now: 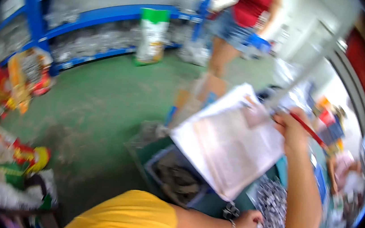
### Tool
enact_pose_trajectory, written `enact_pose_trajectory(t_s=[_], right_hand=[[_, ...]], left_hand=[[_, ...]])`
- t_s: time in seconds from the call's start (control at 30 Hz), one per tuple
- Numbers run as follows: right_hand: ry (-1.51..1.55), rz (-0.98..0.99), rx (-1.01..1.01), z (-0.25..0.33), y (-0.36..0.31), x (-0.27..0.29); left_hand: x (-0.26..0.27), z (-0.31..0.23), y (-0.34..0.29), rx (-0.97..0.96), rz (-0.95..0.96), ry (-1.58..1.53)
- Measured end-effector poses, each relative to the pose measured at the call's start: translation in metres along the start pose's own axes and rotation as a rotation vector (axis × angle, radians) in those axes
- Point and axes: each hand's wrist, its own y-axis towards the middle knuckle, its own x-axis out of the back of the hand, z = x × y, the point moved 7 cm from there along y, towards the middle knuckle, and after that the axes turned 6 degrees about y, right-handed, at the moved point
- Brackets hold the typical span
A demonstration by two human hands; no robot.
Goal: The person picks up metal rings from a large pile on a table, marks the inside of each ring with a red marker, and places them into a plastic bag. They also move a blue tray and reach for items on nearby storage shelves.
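My right hand is raised and closed, with a red pen sticking out of it. Its fingers are at the right edge of some white and pinkish paper sheets, which tilt above the table. My left hand, a bracelet at its wrist, is low over the green tabletop, fingers pinched on a small pale piece too blurred to name. Right beside it lies a heap of small silvery metal parts. A few dark ring-shaped pieces sit close to the left wrist.
A tray with dark cloth-like contents stands left of the papers. Blue shelves with clear bags line the far wall, a green-and-white sack before them. A person in red stands beyond the table. Colourful bags crowd the left.
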Motion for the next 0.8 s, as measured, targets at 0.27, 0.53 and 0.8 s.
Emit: enact_pose_trajectory(t_s=[0.27,0.53,0.8], right_hand=[[0.114,0.065,-0.027,0.008,-0.015,-0.013],[0.107,0.074,0.027,0.002,-0.016,-0.014],[0.029,0.081,0.078,0.007,-0.017,-0.017]], left_hand=[[0.002,-0.014,-0.005,0.249,0.169,-0.104],[0.006,-0.02,-0.009,0.293,0.184,-0.078],[0.007,-0.019,-0.007,0.263,0.154,-0.059]])
